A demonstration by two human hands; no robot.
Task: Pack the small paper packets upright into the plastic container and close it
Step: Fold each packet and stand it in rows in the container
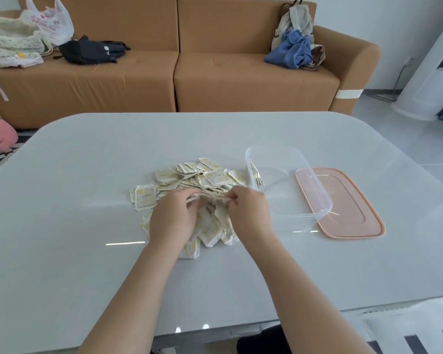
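At the middle of a glossy pale grey table, a person's left hand and right hand each pinch one end of a small bunch of cream-and-yellow square paper packets, just above the loose pile. Just right of the pile stands a clear rectangular plastic container, with a few packets upright against its left wall. Its flat pink lid lies just beside it, toward the table's right edge. Squaring the bunch's edges first should help it stand upright.
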